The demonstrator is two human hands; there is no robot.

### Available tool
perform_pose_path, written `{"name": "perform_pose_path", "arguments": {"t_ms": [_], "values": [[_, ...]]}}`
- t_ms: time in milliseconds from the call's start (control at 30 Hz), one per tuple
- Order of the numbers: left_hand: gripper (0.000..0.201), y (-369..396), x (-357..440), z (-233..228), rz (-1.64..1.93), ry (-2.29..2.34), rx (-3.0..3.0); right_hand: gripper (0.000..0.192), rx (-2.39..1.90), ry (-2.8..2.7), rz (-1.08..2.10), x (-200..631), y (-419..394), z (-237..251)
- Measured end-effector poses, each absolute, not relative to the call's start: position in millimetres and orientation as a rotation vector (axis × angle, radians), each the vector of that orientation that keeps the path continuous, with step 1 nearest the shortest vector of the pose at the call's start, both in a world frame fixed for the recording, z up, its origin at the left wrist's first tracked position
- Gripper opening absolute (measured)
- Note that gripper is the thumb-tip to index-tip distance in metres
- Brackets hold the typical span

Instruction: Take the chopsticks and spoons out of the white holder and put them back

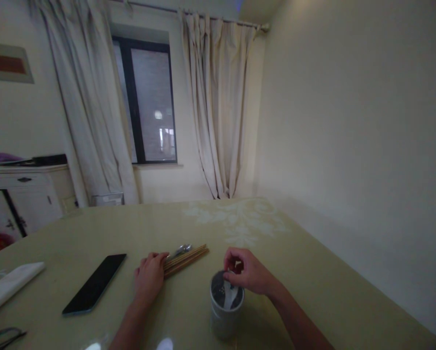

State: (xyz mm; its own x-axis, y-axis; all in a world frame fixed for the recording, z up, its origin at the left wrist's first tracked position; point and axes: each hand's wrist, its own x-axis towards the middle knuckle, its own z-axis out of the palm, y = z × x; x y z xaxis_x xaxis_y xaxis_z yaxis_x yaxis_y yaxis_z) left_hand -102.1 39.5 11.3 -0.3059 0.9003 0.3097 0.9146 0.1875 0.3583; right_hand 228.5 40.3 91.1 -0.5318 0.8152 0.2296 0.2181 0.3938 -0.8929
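Note:
A bundle of brown chopsticks lies slantwise on the table, with shiny metal spoons along its far side. My left hand is closed over the near ends of this bundle, which its fingers partly hide. To the right stands a grey cylindrical utensil holder, upright and open at the top. Small holes show in its dark inside, along with a pale flat piece. Over the holder's far rim, my right hand is pinched, thumb and forefinger at the top of the pale piece. What lies between those fingertips is unclear.
A black phone lies left of my left hand. Farther left are a white flat packet and a dark cable. The table meets a wall on the right. A white cabinet stands at the back left.

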Motion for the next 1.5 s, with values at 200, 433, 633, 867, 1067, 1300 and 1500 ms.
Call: {"name": "perform_pose_path", "arguments": {"t_ms": [200, 433, 633, 867, 1067, 1300, 1500], "values": [[0.043, 34, -75, 32, -0.98, -2.277, -1.866, 0.011, -0.862, -2.001, 0.97, 229, 40, 94], [0.063, -11, 33, 41, -2.309, -2.118, -2.542, 0.015, -0.746, -1.902, 0.771, 227, 38, 95], [0.077, -1, 46, 10, -2.668, -2.315, -2.366, 0.037, -0.886, -1.222, 0.901, 224, 55, 84], [0.076, 21, 38, 21, -3.025, -2.258, -1.974, 0.055, -1.009, -1.133, 1.1, 201, 61, 55], [0.052, 28, -26, 45, -2.604, -2.283, -1.68, 0.06, -0.973, -1.057, 1.296, 195, 61, 48], [0.035, 39, -123, 42, -1.507, -2.659, -1.41, 0.047, -1.044, -1.146, 1.229, 205, 75, 34], [0.037, 42, -129, 28, -1.051, -2.716, -1.444, 0.049, -1.037, -1.182, 1.254, 207, 76, 34]]}}
